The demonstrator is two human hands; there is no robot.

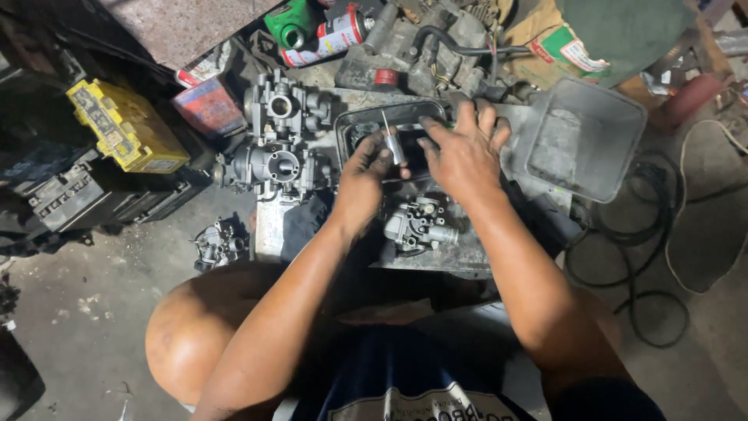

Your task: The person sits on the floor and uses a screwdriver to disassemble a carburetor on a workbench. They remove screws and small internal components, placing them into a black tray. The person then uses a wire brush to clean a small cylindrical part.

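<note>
1. My left hand [365, 181]: thumb & fingertips pinched shut on a small silver slide [395, 146] w/ a thin needle sticking up out of its top. Held above the black tray [352, 118], tilted a bit left.
2. My right hand [466, 156]: palm down, fingers spread & reaching fwd over the tray's far rim. Index tip close to the slide, touching or not – can't tell. Can't tell if anything's under the palm; nothing visibly gripped.
3. Slide sits betw. both hands, over the tray's dark inside, near its middle.
4. Below my hands: a grey carburetor body [421, 222] lying on the metal work plate [269, 226], just below the tray, betw. my wrists.
5. Left of the tray: two more carbs stacked one behind the other – upper carb [282, 103], lower carb [273, 165], both w/ round bores facing up.
6. Another small carb part [219, 244] on the concrete floor, left of the plate, apart from it.
7. Right of the tray: a clear grey plastic cover [580, 136], tilted, my right fingers just beside its left edge.
8. Far top: red-white spray can [327, 37] lying on its side, green can [287, 25] next to it.
9. Far left: yellow battery [127, 126] atop a black battery [74, 195].
10. Black cable [647, 257] looped on the floor at right.
11. My bare knee [191, 331] bottom left, I'm squatting.
</note>
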